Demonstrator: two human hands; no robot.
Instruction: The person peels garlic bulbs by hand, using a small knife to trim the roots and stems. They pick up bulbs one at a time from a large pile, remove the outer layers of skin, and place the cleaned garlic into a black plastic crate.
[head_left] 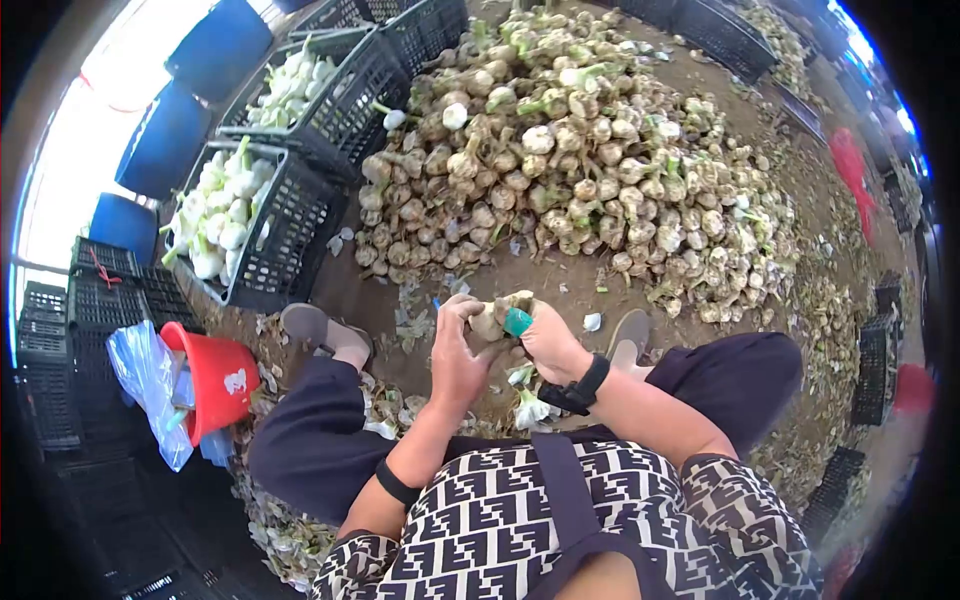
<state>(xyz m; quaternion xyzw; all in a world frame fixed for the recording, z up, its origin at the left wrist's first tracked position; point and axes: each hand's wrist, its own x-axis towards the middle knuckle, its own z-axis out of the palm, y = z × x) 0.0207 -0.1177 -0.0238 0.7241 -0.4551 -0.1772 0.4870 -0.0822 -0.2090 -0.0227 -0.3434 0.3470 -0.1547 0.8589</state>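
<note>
Between my knees, both hands are together around a garlic bulb (487, 323). My left hand (458, 350) has its fingers curled about one side of the bulb. My right hand (552, 345) pinches at the other side, with a green covering on its thumb (517, 322). A small blue tip (436, 302) shows beside my left fingers; what it belongs to is hidden. Below my hands, a whitish garlic bulb (531, 410) lies on the ground by my lap. The large pile of unpeeled, soil-stained garlic (590, 160) rises just beyond my hands.
Black crates of cleaned white garlic stand at left, the nearer crate (285, 235) beside my foot. A red bucket (222, 380) with a plastic bag (150, 385) sits at far left. Garlic skins (285, 535) litter the ground. Blue barrels (165, 140) line the back left.
</note>
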